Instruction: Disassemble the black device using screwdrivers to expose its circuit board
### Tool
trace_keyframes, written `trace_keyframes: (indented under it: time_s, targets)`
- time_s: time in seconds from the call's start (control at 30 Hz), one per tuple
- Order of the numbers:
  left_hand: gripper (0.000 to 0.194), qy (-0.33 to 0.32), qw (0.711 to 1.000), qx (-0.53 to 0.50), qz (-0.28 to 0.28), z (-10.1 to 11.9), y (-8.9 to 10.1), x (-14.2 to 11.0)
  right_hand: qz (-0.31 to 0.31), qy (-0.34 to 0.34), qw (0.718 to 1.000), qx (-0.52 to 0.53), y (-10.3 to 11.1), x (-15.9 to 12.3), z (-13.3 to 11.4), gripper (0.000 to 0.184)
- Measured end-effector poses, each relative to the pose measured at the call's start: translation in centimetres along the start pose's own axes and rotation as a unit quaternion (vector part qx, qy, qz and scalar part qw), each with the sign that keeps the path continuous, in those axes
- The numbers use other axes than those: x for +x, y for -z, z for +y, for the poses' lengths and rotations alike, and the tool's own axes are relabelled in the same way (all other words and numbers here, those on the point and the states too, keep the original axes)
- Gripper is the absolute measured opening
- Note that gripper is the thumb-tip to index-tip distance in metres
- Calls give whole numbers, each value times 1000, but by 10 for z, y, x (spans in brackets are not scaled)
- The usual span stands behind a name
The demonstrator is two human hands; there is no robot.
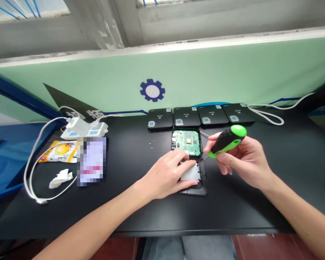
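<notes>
My right hand [246, 159] is wrapped round the black and green handle of a screwdriver [227, 141]. Its shaft slants down to the left, and the tip meets the right edge of a silver metal plate [189, 174] in a black casing half [199, 186]. Across that plate lies my left hand [165, 171], fingers spread, with the thumb along the near side and the index finger close to the tip; part of the plate is hidden beneath it. Just beyond sits an opened black box with a green circuit board [185, 141]. Several small screws [152, 144] lie to its left.
Several closed black boxes [159, 119] stand in a row against the green partition [111, 79]. A thin metal rod [205, 134] lies beside the opened box. At left are a white power strip [83, 130] with cables, a yellow packet [61, 151] and a crumpled tissue [61, 178].
</notes>
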State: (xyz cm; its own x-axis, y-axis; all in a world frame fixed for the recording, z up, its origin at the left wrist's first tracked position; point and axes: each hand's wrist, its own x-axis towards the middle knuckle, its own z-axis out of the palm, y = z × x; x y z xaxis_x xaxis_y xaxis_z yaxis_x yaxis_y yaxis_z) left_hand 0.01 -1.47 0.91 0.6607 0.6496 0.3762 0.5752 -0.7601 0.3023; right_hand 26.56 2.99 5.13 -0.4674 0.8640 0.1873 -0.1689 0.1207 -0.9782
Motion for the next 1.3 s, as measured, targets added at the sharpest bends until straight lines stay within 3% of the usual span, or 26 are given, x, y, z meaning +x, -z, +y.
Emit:
trace_keyframes:
  time_s: [0.2,0.57,1.1,1.3]
  targets:
    - [48,0,1000,5,6,0,-1,1,28,28,999,14,-7,-2,2,35]
    - [49,-3,1000,11,8,0,0,0,42,52,997,24,-3,1,10,19]
    - [47,10,1000,-4,-9,1,1,0,22,8,1000,1,-4,2,-1,11]
    - [47,7,1000,0,-8,1,2,1,24,25,999,-10,-5,1,2,12]
